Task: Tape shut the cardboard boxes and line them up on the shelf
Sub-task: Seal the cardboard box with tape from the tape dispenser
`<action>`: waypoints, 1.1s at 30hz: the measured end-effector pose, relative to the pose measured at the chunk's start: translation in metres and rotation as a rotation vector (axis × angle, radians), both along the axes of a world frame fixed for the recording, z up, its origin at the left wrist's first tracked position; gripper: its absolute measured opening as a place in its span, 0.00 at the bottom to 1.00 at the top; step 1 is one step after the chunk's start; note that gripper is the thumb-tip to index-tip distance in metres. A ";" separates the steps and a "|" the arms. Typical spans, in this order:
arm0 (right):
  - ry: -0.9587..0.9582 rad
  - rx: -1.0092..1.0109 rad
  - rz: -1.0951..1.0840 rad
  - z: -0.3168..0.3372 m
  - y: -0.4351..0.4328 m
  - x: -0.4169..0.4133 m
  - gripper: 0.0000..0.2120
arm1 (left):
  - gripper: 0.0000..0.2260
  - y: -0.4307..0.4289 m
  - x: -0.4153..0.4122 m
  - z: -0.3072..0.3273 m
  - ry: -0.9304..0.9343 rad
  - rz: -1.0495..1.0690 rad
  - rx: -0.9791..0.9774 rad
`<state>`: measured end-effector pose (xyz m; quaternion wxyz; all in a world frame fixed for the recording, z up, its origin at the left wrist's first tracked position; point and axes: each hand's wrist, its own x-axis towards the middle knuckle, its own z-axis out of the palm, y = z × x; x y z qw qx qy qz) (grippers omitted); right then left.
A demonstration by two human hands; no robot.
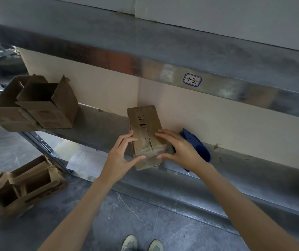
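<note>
A closed cardboard box [146, 124] with a strip of tape along its top stands on the lower metal shelf [98, 124], about midway along it, its far end close to the beige back panel and its near end at the shelf's front edge. Both hands hold it at the near end. The left hand [119, 156] is on the box's left side, fingers laid over the top edge and thumb pressed on the near face. The right hand [181, 151] mirrors it on the right side, fingers on top and thumb on the near face, so the box sits between the two palms. Just right of the box, partly hidden behind the right hand, a blue tape dispenser [199, 147] lies on the shelf. Well apart at the shelf's left end stand two open boxes [50, 109], touching each other, flaps up. Further open boxes [27, 185] sit on the floor at near left.
</note>
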<state>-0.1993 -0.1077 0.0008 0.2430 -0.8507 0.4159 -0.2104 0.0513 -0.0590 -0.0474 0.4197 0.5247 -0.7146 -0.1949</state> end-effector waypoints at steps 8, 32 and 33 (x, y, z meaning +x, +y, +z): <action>-0.112 0.003 -0.027 -0.002 -0.001 0.002 0.31 | 0.27 -0.001 0.000 -0.005 -0.032 0.015 -0.027; -0.181 0.006 -0.140 -0.002 0.006 0.016 0.25 | 0.20 0.006 -0.030 0.008 0.119 0.191 0.005; -0.187 -0.028 -0.174 -0.004 0.008 0.021 0.23 | 0.19 0.006 -0.036 0.009 0.128 0.229 -0.001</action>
